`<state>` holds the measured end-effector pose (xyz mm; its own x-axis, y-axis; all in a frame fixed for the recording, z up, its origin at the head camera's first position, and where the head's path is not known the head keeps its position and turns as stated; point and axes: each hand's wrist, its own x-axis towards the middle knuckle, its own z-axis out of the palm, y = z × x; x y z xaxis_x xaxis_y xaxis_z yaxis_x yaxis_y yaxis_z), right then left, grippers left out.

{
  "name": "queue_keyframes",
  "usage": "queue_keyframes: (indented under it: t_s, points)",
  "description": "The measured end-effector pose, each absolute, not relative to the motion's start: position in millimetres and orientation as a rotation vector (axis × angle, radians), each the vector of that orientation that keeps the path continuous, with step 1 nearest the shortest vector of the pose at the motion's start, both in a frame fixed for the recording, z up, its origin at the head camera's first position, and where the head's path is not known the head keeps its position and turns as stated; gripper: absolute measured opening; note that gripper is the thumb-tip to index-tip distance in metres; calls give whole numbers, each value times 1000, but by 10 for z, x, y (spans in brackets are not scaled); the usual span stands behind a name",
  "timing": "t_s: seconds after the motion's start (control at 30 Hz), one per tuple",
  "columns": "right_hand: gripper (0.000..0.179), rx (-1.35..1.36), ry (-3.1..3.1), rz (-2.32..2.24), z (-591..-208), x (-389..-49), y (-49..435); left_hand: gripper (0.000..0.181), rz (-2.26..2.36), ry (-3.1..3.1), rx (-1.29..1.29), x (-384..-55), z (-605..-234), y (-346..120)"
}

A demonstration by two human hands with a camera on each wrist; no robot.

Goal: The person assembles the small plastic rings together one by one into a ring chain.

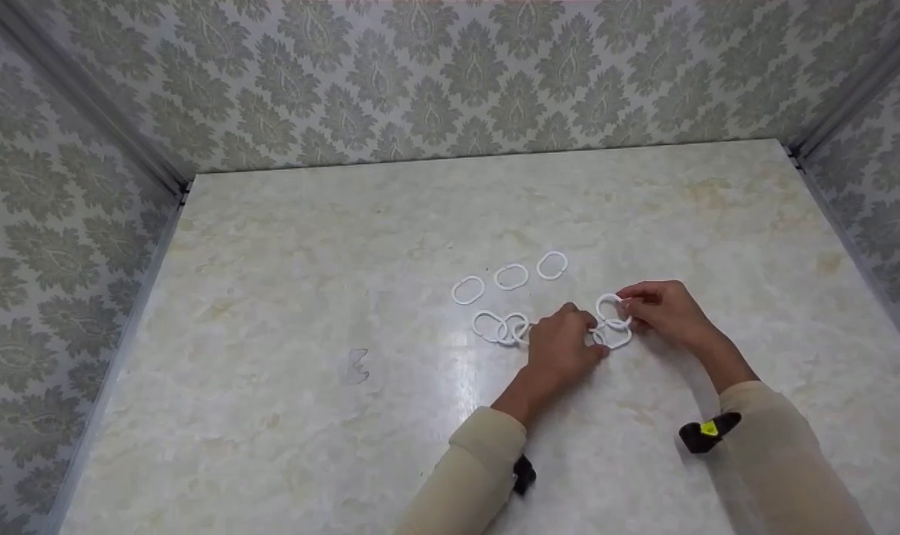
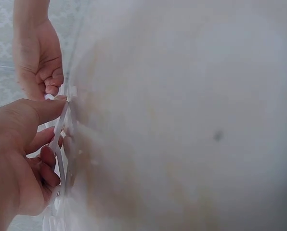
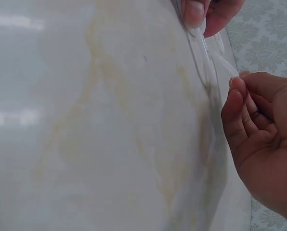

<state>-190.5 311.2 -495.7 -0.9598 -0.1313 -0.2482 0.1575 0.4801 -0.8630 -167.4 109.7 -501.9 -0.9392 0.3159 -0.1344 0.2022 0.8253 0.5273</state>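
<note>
My right hand point(image 1: 665, 312) pinches the upper right end of a white oval plastic link point(image 1: 600, 308) between thumb and fingertips. That link overlaps another white link point(image 1: 628, 340) in the head view. Close beside it, my left hand point(image 1: 565, 342) has thumb and fingers around the linked pieces, hiding the middle of the chain. More joined links point(image 1: 476, 321) come out on the left side of that hand and lie on the table. In the right wrist view, the pinched link point(image 3: 225, 66) slants up from the others toward the right fingertips point(image 3: 236, 84).
Three loose white links lie in a slanted row behind the hands: a left one point(image 1: 455, 296), a middle one point(image 1: 510, 288) and a right one point(image 1: 554, 253). A thin clear piece point(image 1: 357, 366) lies left on the marbled table point(image 1: 271, 446). Patterned walls point(image 1: 476, 74) enclose the table's back and sides.
</note>
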Motion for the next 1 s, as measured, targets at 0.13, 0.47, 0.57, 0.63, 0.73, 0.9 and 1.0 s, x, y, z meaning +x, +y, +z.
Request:
queue_keyframes:
  t_s: [0.13, 0.47, 0.57, 0.63, 0.73, 0.9, 1.0]
  points:
    - [31, 20, 2494, -1457, -4964, -1870, 3091, 36, 755, 2807, 410, -1664, -5021, 1102]
    - [28, 5, 2634, -1367, -4937, -1804, 2994, 34, 738, 2831, 435, -1663, -5021, 1095]
    - [28, -45, 2670, -1385, -4942, -1789, 2982, 33, 719, 2834, 416, -1662, -5013, 1106]
    - [28, -67, 2676, -1436, -4952, -1777, 2984, 33, 709, 2835, 404, -1660, -5009, 1114]
    - [32, -19, 2615, -1572, -4959, -1761, 3000, 33, 709, 2834, 395, -1658, -5005, 1123]
    - [42, 134, 2401, -1719, -4943, -1751, 3022, 34, 735, 2834, 400, -1660, -5003, 1122]
    - [46, 153, 2308, -1736, -4935, -1754, 3020, 34, 748, 2843, 412, -1657, -5009, 1113]
